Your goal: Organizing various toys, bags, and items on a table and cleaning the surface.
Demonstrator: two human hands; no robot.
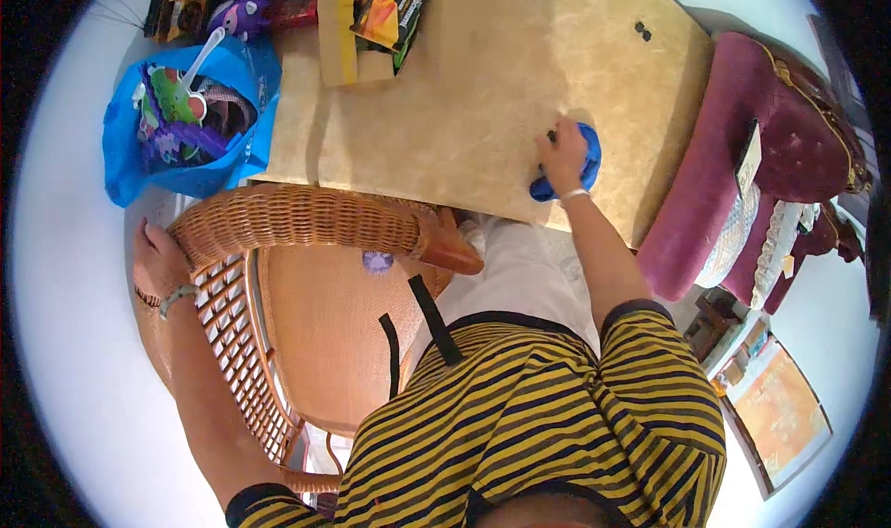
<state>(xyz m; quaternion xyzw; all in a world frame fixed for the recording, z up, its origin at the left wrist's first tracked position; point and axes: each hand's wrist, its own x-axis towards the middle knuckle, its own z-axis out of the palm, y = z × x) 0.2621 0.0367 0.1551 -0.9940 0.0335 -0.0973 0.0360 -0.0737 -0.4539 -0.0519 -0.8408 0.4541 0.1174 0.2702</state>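
Observation:
My right hand is pressed down over a bunched blue cloth on the tabletop, close to the near edge. Parts of the cloth stick out on both sides of the fingers. At the left, my left hand lies against the outer end of the woven armrest of a rattan chair. Whether its fingers grip the rattan cannot be made out. The chair's seat has a woven cover with a small purple round mark.
A blue bag stuffed with things, a white spoon on top, stands beside the table's left edge. An open cardboard box holds dark printed packets. Small black pieces lie far right. A purple padded sofa borders the right side.

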